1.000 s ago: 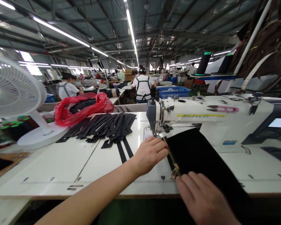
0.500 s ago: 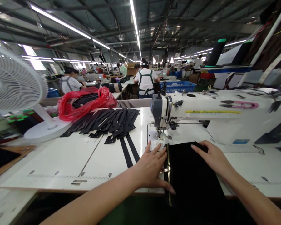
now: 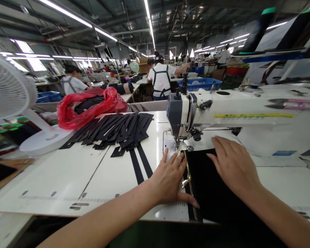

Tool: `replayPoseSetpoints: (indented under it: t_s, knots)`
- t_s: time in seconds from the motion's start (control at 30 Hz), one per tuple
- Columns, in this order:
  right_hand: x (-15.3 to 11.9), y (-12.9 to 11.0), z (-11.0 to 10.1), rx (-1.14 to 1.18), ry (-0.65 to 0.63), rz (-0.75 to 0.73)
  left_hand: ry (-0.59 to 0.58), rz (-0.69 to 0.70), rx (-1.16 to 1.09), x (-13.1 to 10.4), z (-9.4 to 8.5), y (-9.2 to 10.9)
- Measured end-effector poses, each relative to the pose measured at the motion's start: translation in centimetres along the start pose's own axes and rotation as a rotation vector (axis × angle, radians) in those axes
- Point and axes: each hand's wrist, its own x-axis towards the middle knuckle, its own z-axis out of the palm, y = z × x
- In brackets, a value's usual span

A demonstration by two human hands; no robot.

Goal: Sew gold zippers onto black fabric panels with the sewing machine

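A piece of black fabric [image 3: 212, 182] lies on the sewing machine table, with a gold-toothed zipper [image 3: 192, 196] along its left edge. The zipper's metal slider and pull [image 3: 186, 182] hang partway down. My left hand [image 3: 170, 179] lies with spread fingers beside the zipper, fingertips close to the presser foot [image 3: 179, 143] and thumb across the zipper tape. My right hand [image 3: 232, 165] rests at the fabric's upper right, fingers stretched out and thumb apart on the cloth. The fabric's top edge reaches the presser foot area of the white sewing machine [image 3: 263, 127].
Black strips [image 3: 119, 132] lie piled on the left of the table by a red plastic bag [image 3: 90, 106] and a white fan [image 3: 10, 89]. Pink-handled snips [image 3: 294, 104] lie against the machine arm. Thread cones [image 3: 260, 31] stand at upper right. Co-workers [image 3: 161, 77] sit ahead.
The fabric and zipper end have moved up to the presser foot. My right hand has shifted forward, its fingers reaching past the fabric's top edge. The view has shifted slightly.
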Motion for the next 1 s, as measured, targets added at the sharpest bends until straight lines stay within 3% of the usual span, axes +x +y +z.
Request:
replayPoseSetpoints:
  t_s: [0.07,0.13,0.33,0.43,0.57,0.63,0.7,0.77,0.83,0.9,1.0]
  knots:
    - [-0.9,-1.5,0.2,0.066,-0.033,-0.223,-0.022,-0.006,-0.001,-0.1,0.1,0.0]
    - [-2.0,-2.4,1.0,0.129,-0.119,-0.296,-0.045,-0.009,-0.014,-0.1,0.0,-0.1]
    - [-2.9,-2.2,2.4,0.187,-0.182,-0.272,-0.121,-0.009,-0.107,-1.8,-0.9,-1.0]
    - [-2.7,-2.2,2.3,0.188,-0.168,-0.267,-0.101,-0.019,-0.127,-3.3,-1.7,0.3]
    - [-2.8,-2.3,2.4,0.189,-0.151,-0.266,-0.054,0.068,-0.240,-5.1,-2.7,2.9]
    - [-2.7,-2.3,2.3,0.191,-0.164,-0.260,-0.034,0.098,-0.280,-6.1,-3.3,3.1]
    - [-2.3,-2.2,1.9,0.199,-0.189,-0.248,-0.019,0.033,-0.228,-7.3,-3.7,2.0]
    - [-1.8,-2.2,1.5,0.209,-0.210,-0.236,-0.011,-0.128,-0.104,-8.8,-3.5,0.5]
    - [-1.4,-2.3,1.2,0.219,-0.204,-0.251,-0.060,-0.193,-0.037,-10.6,-2.5,-0.5]
    - [-1.1,-2.4,1.2,0.235,-0.178,-0.276,-0.107,-0.129,-0.023,-12.5,-1.1,-0.5]
    - [-1.3,-2.5,1.6,0.260,-0.169,-0.281,-0.030,0.049,-0.036,-14.5,0.7,0.5]
